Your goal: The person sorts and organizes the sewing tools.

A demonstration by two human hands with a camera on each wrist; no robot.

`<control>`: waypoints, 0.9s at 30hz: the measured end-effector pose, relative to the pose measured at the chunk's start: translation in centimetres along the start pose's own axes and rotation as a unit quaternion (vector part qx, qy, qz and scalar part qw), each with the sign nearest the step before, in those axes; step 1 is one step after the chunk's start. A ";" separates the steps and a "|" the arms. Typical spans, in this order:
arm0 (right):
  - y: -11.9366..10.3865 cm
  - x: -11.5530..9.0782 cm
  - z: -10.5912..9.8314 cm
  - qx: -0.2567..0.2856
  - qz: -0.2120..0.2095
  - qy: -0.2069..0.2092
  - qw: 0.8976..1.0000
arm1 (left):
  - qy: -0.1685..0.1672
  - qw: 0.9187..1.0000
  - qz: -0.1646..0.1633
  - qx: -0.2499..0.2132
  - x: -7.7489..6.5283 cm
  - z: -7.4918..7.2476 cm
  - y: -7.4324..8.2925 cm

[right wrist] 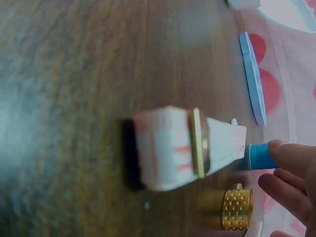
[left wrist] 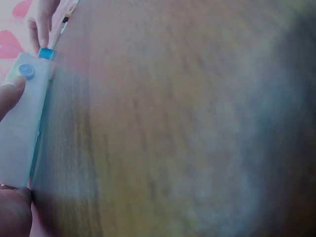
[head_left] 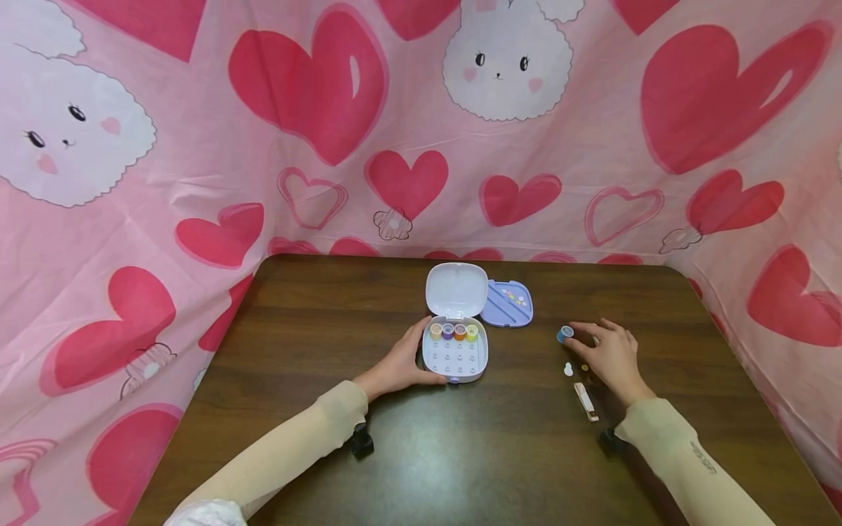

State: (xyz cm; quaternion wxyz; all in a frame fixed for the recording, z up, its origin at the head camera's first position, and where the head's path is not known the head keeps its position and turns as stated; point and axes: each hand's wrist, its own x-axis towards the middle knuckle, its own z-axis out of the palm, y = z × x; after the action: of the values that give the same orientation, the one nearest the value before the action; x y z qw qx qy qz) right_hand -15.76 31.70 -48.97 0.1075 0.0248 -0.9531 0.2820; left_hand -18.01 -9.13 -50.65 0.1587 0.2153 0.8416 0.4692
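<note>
An open white sewing box [head_left: 455, 358] stands on the table with a row of colored thread spools [head_left: 454, 332] at its back and rows of small pegs in front. My left hand [head_left: 401, 361] grips its left side, thumb at the front near the blue latch button [left wrist: 26, 71]. Off to the right, my right hand [head_left: 612, 358] pinches a blue thread spool [head_left: 565, 334] at the table surface. In the right wrist view the fingers [right wrist: 291, 160] meet the end of that spool.
A blue tray [head_left: 505, 313] with small colored pieces lies beside the box's raised lid [head_left: 457, 291]. Near my right hand are a rolled tape measure [right wrist: 165, 148], a gold thimble [right wrist: 237, 210] and a small white piece [head_left: 569, 370]. A heart-print cloth [head_left: 408, 131] hangs behind the table.
</note>
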 end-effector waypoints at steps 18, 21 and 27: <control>-0.2 0.4 0.3 0.009 0.018 0.006 1.000 | -0.003 1.000 -0.007 0.006 0.0 0.0 -0.1; -0.2 0.4 0.4 0.008 0.015 0.009 1.000 | -0.003 1.000 -0.006 0.005 0.0 0.0 -0.1; -0.3 0.3 0.3 0.008 0.003 0.021 1.000 | -0.006 1.000 -0.007 -0.001 -0.1 0.0 0.0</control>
State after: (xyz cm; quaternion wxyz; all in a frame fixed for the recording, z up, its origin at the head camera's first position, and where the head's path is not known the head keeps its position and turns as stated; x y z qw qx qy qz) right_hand -16.13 31.28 -48.99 0.1261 0.0170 -0.9484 0.2904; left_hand -17.98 -9.20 -50.67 0.1671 0.2123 0.8414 0.4680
